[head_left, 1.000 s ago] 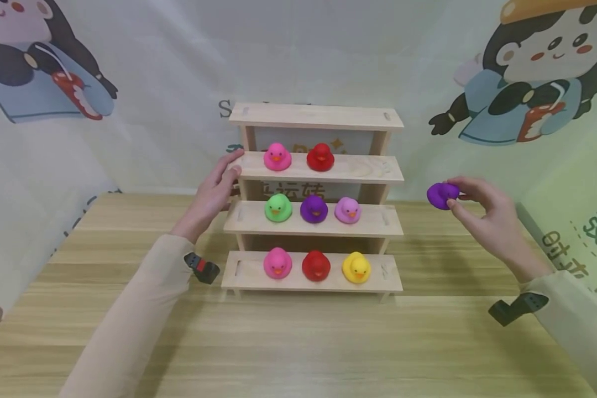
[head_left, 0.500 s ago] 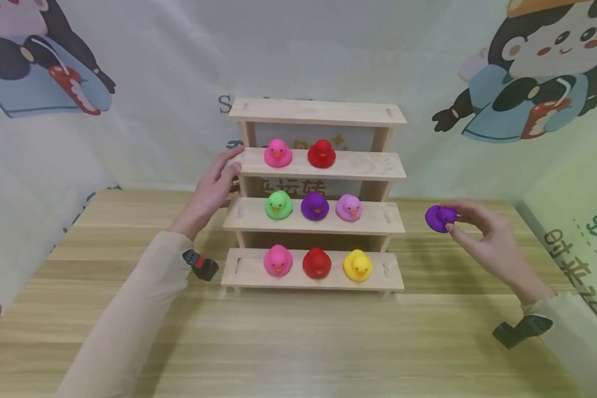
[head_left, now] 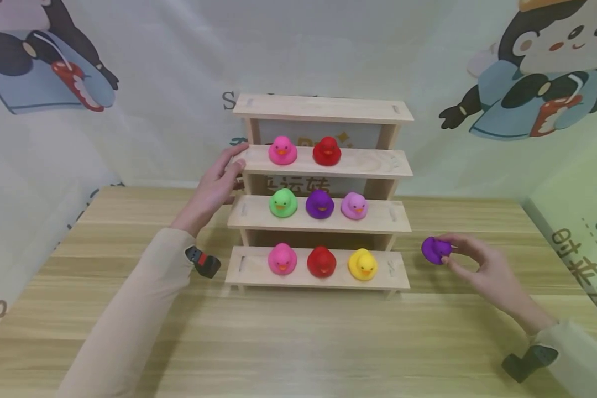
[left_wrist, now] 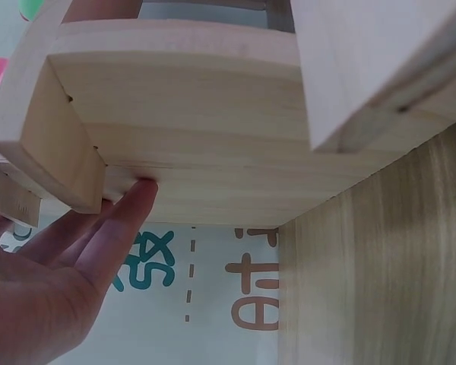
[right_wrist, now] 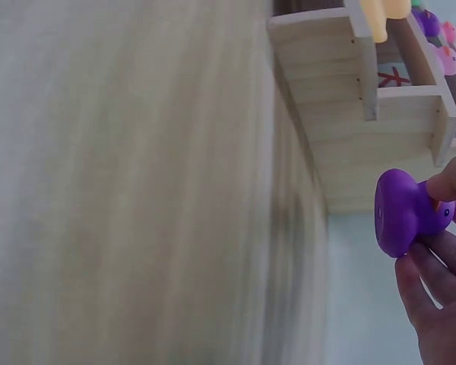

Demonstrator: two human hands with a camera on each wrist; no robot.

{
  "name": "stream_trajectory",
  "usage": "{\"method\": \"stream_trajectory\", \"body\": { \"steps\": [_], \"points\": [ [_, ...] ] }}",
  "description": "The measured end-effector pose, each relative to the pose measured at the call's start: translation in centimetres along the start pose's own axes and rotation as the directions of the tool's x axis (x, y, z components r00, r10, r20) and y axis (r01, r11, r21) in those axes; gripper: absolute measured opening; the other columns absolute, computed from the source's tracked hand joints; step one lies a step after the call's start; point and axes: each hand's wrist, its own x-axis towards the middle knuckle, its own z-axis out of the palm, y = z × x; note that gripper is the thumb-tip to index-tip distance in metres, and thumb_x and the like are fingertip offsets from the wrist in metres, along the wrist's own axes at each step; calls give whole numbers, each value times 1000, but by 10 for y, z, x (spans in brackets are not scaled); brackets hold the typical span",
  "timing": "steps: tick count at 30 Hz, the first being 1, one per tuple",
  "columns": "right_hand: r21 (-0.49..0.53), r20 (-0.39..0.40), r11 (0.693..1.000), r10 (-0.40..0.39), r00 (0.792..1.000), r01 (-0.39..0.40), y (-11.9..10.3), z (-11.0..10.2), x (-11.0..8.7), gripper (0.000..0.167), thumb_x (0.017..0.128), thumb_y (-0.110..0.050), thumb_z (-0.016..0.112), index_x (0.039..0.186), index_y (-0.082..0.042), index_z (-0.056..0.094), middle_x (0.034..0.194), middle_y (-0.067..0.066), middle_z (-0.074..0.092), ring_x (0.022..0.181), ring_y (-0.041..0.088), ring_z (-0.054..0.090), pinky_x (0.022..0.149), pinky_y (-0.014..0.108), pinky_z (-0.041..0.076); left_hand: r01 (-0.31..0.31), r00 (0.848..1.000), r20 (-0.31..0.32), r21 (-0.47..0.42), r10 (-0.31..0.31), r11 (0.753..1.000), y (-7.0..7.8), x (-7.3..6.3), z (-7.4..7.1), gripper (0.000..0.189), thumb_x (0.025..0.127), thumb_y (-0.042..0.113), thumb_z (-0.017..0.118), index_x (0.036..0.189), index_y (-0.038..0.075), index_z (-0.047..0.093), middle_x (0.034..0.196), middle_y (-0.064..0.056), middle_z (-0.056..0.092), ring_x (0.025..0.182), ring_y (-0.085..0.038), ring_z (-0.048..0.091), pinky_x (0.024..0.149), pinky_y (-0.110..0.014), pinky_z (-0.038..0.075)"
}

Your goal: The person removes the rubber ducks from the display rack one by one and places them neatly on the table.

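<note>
A four-tier wooden display shelf (head_left: 318,216) stands upright on the table. My left hand (head_left: 213,185) holds its left end at the third tier up, thumb and a finger over the board end. In the left wrist view, other fingers (left_wrist: 125,224) of that hand lie under the boards against the side panel. My right hand (head_left: 487,271) pinches a purple rubber duck (head_left: 435,251) between thumb and fingers, in the air right of the shelf. The right wrist view shows this purple duck (right_wrist: 401,213) side-on at the fingertips, its head partly covered.
The bottom tier carries a pink duck (head_left: 282,258), a red duck (head_left: 321,262) and a yellow duck (head_left: 362,264). Above them sit green (head_left: 283,203), purple (head_left: 320,204) and light pink (head_left: 354,205) ducks. The third tier bears pink (head_left: 282,150) and red (head_left: 326,151) ducks. A printed curtain (head_left: 179,83) hangs behind.
My right hand has come down and slightly left with the purple duck, from beside the middle tiers to near the bottom tier's height. The left hand keeps its place on the shelf.
</note>
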Motion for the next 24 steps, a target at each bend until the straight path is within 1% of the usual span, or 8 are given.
{"method": "stream_trajectory", "body": {
  "steps": [5, 10, 13, 16, 19, 21, 24],
  "points": [
    [5, 22, 999, -38, 999, 38, 2, 4, -11, 51, 69, 24, 69, 117, 10, 58, 115, 2, 63, 104, -6, 55, 92, 13, 41, 8, 1000, 0, 0, -8, 1000, 0, 0, 0, 46, 103, 42, 37, 149, 39, 32, 151, -13, 33, 123, -41, 48, 94, -63, 41],
    [33, 48, 997, -77, 996, 76, 3, 7, -20, 54, 64, 28, 69, 114, 11, 59, 115, 7, 64, 108, -4, 55, 90, 15, 44, 5, 1000, -1, 0, -5, 1000, 2, 0, 0, 46, 103, 43, 37, 149, 39, 32, 150, -14, 34, 122, -41, 49, 93, -61, 42],
    [38, 55, 996, -84, 995, 82, 3, 8, -25, 54, 63, 28, 70, 113, 11, 59, 116, 6, 64, 108, -4, 55, 89, 15, 45, -1, 1000, 1, -2, 1, 1000, 2, 1, -1, 46, 103, 42, 37, 149, 38, 32, 149, -15, 34, 121, -41, 49, 93, -60, 43],
    [28, 65, 997, -73, 995, 71, 3, 9, -29, 55, 62, 27, 71, 114, 10, 60, 113, 13, 65, 106, -3, 56, 88, 16, 46, 0, 1000, 3, -3, 0, 1000, 1, 1, -1, 46, 103, 42, 37, 149, 38, 32, 149, -15, 34, 121, -41, 49, 93, -60, 43],
    [19, 88, 999, -43, 995, 42, 2, 9, -33, 56, 63, 24, 73, 115, 9, 59, 109, 24, 64, 101, -2, 58, 85, 16, 47, 4, 1000, 4, 1, -4, 1000, 1, 1, 0, 46, 103, 42, 37, 149, 38, 32, 149, -15, 34, 122, -41, 49, 93, -61, 42],
    [15, 111, 1000, -19, 994, 18, 2, 9, -35, 56, 63, 22, 74, 116, 9, 58, 108, 26, 63, 99, -1, 59, 84, 15, 48, 9, 1000, 5, 4, -9, 1000, 1, 1, -1, 46, 103, 42, 36, 149, 38, 32, 150, -15, 34, 122, -41, 48, 93, -61, 42],
    [12, 135, 1000, 6, 991, -7, 0, 9, -38, 55, 65, 20, 75, 117, 8, 58, 108, 25, 63, 95, 3, 62, 83, 16, 49, 17, 1000, 9, 8, -17, 1000, 1, 1, -1, 47, 103, 43, 36, 150, 39, 31, 150, -15, 33, 123, -42, 48, 93, -61, 43]
  ]
}}
